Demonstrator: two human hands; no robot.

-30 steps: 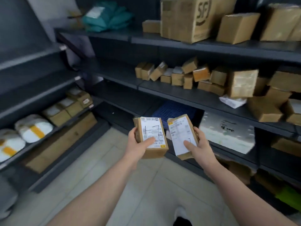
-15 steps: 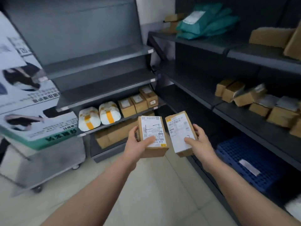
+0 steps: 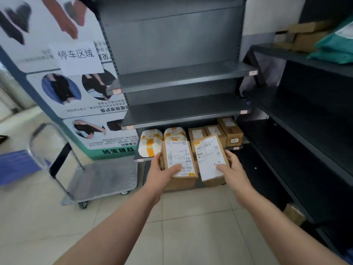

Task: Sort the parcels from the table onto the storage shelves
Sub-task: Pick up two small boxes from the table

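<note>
**Change observed.** Over the past second the view has swung left, away from the long rack stocked with cartons. It now faces the dark grey metal shelving unit (image 3: 177, 77) at centre frame, which stands nearer than it did half a second ago. Its two upper shelves show nothing on them. The low shelf (image 3: 138, 159) just behind the hands carries white soft packages banded with yellow tape (image 3: 150, 142) and, to their right, a row of small brown cardboard boxes (image 3: 231, 131). A second dark rack (image 3: 305, 121) runs down the right edge of the frame, and a silver platform trolley (image 3: 103, 175) stands at lower left.

**Bearing on the task.** In my judgement the person has chosen this unit as the destination. The carry is nearly done and the placing has not begun. Room on the low shelf looks tight. The bare shelves above would take both parcels easily.

**Parcels.** Both remain in the hands, side by side at centre frame, labels up, on no shelf. They are the left brown cardboard box with a white shipping label (image 3: 179, 159) and the right brown cardboard box with a white shipping label (image 3: 210, 159), which is tilted slightly rightward.

**Hands.** Both forearms reach forward from the bottom of the frame. The left hand (image 3: 162, 175) grips its box at the left edge, thumb laid across the label. The right hand (image 3: 235, 173) grips its box at the right edge, thumb on the lower label. The grips are unchanged.
</note>
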